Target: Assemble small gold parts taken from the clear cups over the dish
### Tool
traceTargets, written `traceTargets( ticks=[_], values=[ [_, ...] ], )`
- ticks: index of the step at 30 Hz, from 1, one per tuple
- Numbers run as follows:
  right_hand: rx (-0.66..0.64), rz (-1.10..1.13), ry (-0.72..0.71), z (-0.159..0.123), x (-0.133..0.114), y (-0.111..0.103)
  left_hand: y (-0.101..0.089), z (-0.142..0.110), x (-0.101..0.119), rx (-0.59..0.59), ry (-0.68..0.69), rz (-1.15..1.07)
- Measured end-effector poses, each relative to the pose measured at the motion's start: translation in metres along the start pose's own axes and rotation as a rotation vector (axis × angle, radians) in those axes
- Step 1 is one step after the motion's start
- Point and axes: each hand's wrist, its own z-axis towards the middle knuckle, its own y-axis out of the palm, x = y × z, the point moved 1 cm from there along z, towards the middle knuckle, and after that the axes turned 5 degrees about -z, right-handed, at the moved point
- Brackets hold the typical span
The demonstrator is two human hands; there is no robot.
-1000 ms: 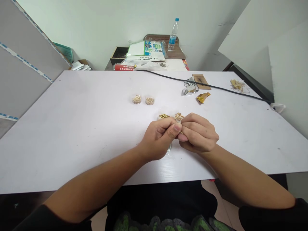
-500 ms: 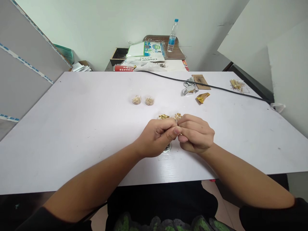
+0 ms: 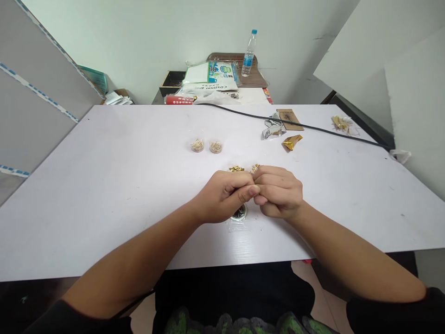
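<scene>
My left hand [image 3: 225, 196] and my right hand [image 3: 279, 191] meet above the table, fingertips touching. Both are closed, the fingers bent and pressed together; whatever they pinch is hidden between them. Just beyond my left hand lies a pile of small gold pieces [image 3: 237, 169]. Another pile of small gold pieces [image 3: 255, 168] shows partly behind my right hand. Below my left hand, a small round container with dark contents [image 3: 239, 212] is half covered, with clear plastic beside it.
Two small clear tubs, a left one [image 3: 197, 145] and a right one [image 3: 215, 147], hold thin gold pins. Farther right lie a gold packet [image 3: 292, 142], a silver packet [image 3: 273, 132] and brown card [image 3: 289, 119]. A black cable [image 3: 239, 112] crosses the table's back. A water bottle [image 3: 248, 55] stands behind.
My right hand has shifted slightly left, and more of the round container shows beneath my left hand. Both hands stay closed and together.
</scene>
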Motion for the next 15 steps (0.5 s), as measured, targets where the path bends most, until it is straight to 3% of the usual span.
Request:
traceTargets(
  ticks=[15],
  values=[
    [-0.015,0.042,0.074,-0.005,0.0042,0.0062,-0.0036,-0.0009,-0.0023,0.045,-0.071,0.117]
  ],
)
